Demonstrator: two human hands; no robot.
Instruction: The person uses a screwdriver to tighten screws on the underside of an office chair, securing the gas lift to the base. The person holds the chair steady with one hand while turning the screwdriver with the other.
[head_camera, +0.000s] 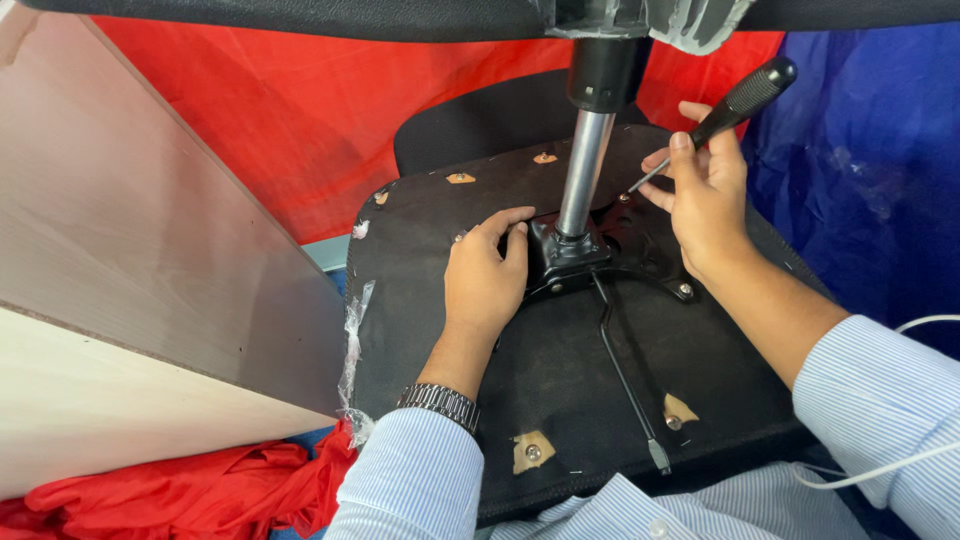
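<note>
We hold the screwdriver in our right hand, fingers tight around it, its tip on a screw of the plate mid-frame. Our left hand presses the plate, fingers bent. Two screws already sit in; this one looks unfinished.

Plate: mounted on the seat underside
Column: raised from the plate
Board: left of seat

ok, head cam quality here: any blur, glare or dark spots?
Head view: sharp overall, screwdriver and both hands crisp; bright glare streak down the chrome column; black seat underside swallows detail around the mounting plate; wooden panel at left evenly lit.
</note>
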